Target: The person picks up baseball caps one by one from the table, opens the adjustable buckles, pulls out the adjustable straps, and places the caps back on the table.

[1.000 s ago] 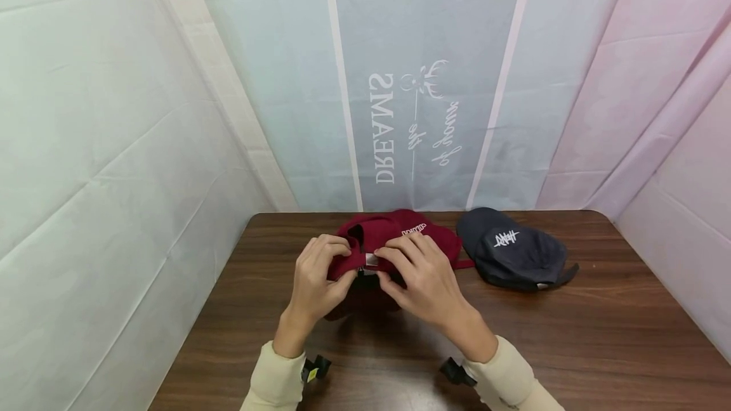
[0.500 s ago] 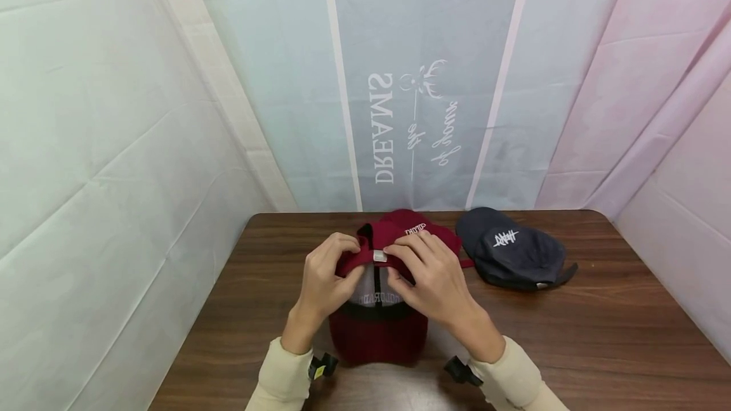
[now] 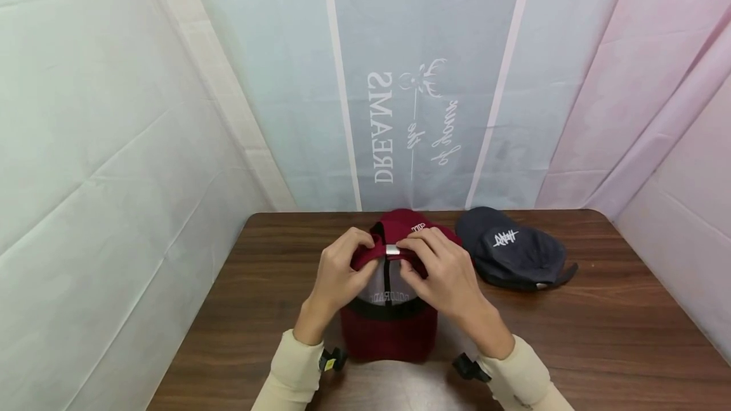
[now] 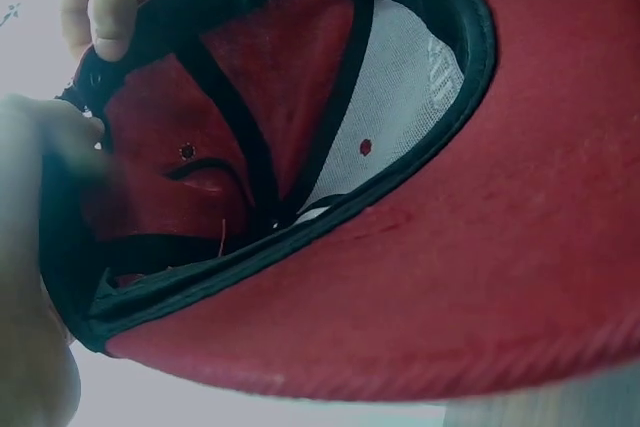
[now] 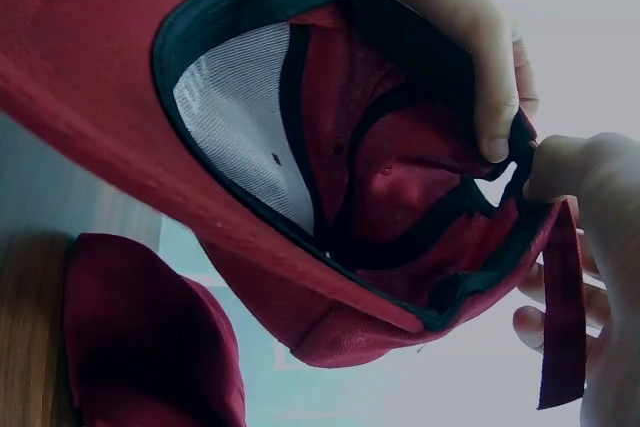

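A dark red baseball cap (image 3: 389, 335) is held up by both hands, its brim toward me and its inside showing. My left hand (image 3: 346, 268) pinches the back strap left of a silver buckle (image 3: 392, 250). On the buckle's other side, my right hand (image 3: 442, 268) pinches the strap. In the left wrist view, the cap's lining has dark tape and a white front panel (image 4: 385, 77). A loose strap end (image 5: 563, 317) hangs by the right fingers in the right wrist view.
Behind the hands lies a second dark red cap (image 3: 400, 219) with white lettering, partly hidden. To its right on the brown wooden table (image 3: 577, 335) is a dark navy cap (image 3: 516, 249). Cloth-covered walls (image 3: 285, 81) stand around the table.
Both hands have shifted right and slightly up with the cap. Its brim and inside have swung into view, and the silver buckle shows more plainly. The other caps have stayed put.
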A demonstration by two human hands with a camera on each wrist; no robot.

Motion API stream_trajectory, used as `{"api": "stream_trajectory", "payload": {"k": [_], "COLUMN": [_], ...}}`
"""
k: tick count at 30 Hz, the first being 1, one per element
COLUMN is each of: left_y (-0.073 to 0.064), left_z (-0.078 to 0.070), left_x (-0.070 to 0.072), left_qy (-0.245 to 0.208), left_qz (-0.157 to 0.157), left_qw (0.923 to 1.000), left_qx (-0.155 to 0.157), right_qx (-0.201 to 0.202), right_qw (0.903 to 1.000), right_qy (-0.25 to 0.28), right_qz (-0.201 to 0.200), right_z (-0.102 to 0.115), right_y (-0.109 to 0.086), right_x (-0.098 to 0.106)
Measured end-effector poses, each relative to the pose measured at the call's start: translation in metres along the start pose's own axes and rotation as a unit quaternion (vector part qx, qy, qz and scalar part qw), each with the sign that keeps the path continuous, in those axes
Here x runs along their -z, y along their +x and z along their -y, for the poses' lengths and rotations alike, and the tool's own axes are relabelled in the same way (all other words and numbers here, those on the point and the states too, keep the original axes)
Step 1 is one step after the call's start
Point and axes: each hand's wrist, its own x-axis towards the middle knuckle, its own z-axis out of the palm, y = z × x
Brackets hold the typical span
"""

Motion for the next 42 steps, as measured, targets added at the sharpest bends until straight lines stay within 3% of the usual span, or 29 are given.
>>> {"api": "stream_trajectory", "payload": {"k": [17,31,42], "left_y": [0.012,0.02,0.02], "left_z": [-0.014,-0.024,-0.027], "left_x": [-0.014,-0.022,-0.024], "left_qy": [-0.011,0.026,0.007], "left_qz": [0.066,0.084,0.092], "left_qw": [0.997,0.9931,0.9908], "left_qx": [0.039,0.078,0.099], "right_qx": [-0.076,-0.079,-0.058], "right_qw": [0.9965,0.9955,0.9964], "right_qy": [0.033,0.049,0.056], "right_qz": [0.014,0.017,0.027], "right_z": [-0.01,-0.009,-0.009], "right_y": [-0.004,-0.005,-0.005], "right_x": [0.007,0.006,0.004]}}
